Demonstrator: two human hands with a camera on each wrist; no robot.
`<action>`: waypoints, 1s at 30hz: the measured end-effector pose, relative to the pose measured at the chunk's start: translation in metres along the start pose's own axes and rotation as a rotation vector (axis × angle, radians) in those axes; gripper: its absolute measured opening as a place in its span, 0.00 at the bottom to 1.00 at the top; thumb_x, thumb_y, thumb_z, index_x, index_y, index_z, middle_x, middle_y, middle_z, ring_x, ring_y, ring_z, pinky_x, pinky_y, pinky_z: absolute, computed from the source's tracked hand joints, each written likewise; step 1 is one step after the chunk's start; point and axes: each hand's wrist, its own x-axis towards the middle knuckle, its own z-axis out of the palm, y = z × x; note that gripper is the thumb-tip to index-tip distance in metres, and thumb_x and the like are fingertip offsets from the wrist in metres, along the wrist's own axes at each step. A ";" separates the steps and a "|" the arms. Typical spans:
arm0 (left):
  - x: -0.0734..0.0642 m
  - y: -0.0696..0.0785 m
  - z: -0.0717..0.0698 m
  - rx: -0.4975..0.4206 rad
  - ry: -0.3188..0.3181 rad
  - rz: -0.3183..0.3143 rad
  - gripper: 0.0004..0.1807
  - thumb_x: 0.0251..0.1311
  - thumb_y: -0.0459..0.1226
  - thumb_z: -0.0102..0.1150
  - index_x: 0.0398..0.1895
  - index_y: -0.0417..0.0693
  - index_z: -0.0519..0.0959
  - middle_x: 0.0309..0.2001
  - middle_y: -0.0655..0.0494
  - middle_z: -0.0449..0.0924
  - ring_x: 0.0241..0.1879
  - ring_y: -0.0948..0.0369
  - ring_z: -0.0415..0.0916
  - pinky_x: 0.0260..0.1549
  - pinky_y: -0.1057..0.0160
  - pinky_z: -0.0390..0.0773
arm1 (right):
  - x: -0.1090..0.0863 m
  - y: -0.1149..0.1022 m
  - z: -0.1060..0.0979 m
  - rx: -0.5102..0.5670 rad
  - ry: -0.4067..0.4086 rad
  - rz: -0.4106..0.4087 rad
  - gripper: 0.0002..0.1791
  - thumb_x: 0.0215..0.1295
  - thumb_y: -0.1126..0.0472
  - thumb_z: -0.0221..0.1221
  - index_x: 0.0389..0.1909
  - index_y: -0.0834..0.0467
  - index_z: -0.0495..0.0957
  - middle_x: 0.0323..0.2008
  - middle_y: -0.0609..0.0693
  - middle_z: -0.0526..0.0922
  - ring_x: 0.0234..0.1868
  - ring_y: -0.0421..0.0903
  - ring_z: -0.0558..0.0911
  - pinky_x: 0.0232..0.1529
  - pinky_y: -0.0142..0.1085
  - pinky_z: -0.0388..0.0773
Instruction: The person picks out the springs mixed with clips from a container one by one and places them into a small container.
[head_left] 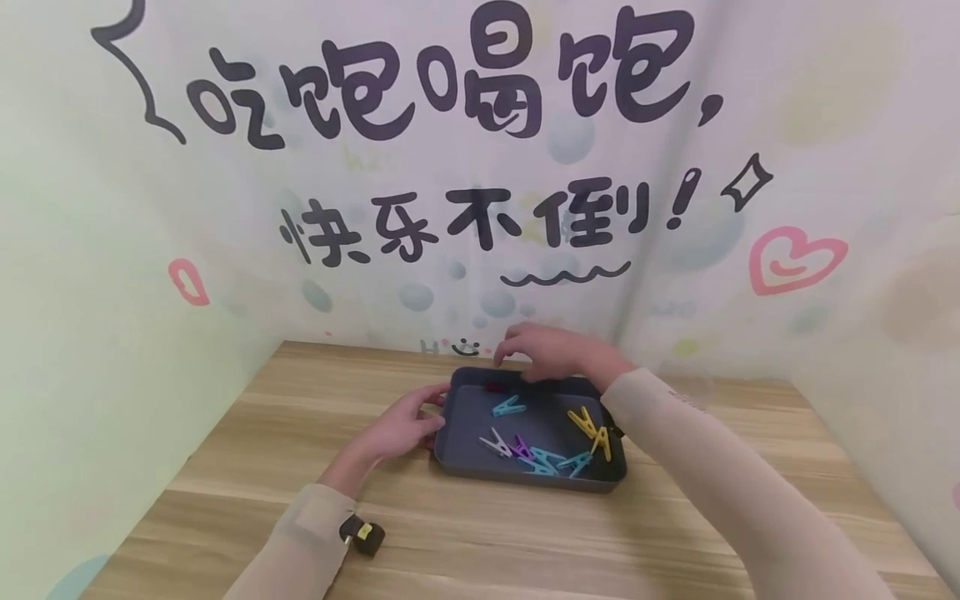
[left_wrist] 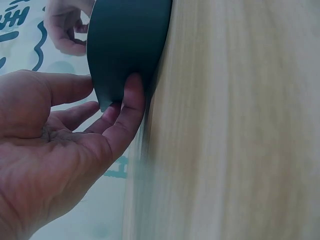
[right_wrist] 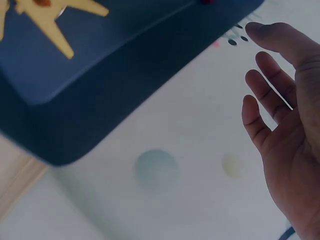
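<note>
A dark blue-grey tray [head_left: 480, 471] with plastic clothespins lies on the wooden table. My left hand [head_left: 405, 425] holds its left end; in the left wrist view, the thumb meets the rim while fingers curl against the outer wall. My right hand [head_left: 551, 350] hovers at the far rim, fingers loosely bent around nothing. Inside the tray a red clothespin [head_left: 493, 387] sits by the far wall, a light blue clothespin [head_left: 508, 407] in front of it. Nearer me are a white clothespin [head_left: 497, 443], a purple clothespin [head_left: 521, 448], several blue clothespins [head_left: 576, 463] and two yellow clothespins [head_left: 582, 422].
Behind the tray hangs a white printed cloth wall [head_left: 420, 308] with black lettering, close to the far table edge. Pale walls stand at both sides. The wood-grain table [head_left: 480, 542] extends in front of the tray. A small black device [head_left: 364, 533] is strapped at my left wrist.
</note>
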 end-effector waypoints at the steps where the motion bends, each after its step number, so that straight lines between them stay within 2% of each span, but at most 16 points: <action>1: 0.000 0.000 0.000 -0.003 -0.002 -0.001 0.33 0.75 0.22 0.50 0.81 0.30 0.57 0.69 0.27 0.66 0.54 0.43 0.82 0.43 0.51 0.90 | 0.003 -0.001 0.002 -0.013 -0.009 0.001 0.24 0.66 0.65 0.71 0.62 0.47 0.85 0.58 0.50 0.80 0.58 0.49 0.77 0.63 0.44 0.79; 5: 0.000 0.000 -0.001 -0.005 -0.009 -0.001 0.33 0.75 0.22 0.49 0.81 0.30 0.56 0.69 0.27 0.65 0.54 0.43 0.81 0.43 0.51 0.89 | 0.014 -0.001 0.010 -0.078 -0.027 -0.027 0.23 0.67 0.64 0.72 0.62 0.46 0.85 0.60 0.52 0.79 0.57 0.48 0.76 0.63 0.44 0.78; 9: 0.000 0.000 -0.002 0.003 -0.013 -0.004 0.33 0.75 0.22 0.49 0.81 0.31 0.57 0.69 0.27 0.66 0.55 0.43 0.81 0.43 0.50 0.89 | 0.021 0.000 0.016 -0.131 -0.025 -0.062 0.23 0.66 0.64 0.72 0.61 0.45 0.85 0.59 0.50 0.79 0.58 0.48 0.75 0.63 0.43 0.78; 14: -0.001 0.001 -0.001 -0.006 -0.013 -0.006 0.33 0.75 0.22 0.49 0.81 0.31 0.57 0.69 0.28 0.66 0.55 0.43 0.81 0.43 0.50 0.89 | 0.029 0.000 0.023 -0.194 -0.042 -0.062 0.23 0.67 0.62 0.72 0.60 0.41 0.85 0.58 0.49 0.80 0.57 0.47 0.75 0.62 0.41 0.78; 30: -0.002 0.003 0.000 0.000 -0.010 -0.023 0.33 0.76 0.23 0.49 0.82 0.33 0.58 0.69 0.29 0.66 0.55 0.43 0.82 0.42 0.50 0.89 | 0.044 -0.001 0.041 -0.263 -0.096 -0.054 0.23 0.66 0.64 0.73 0.58 0.41 0.86 0.51 0.47 0.79 0.50 0.46 0.76 0.55 0.40 0.79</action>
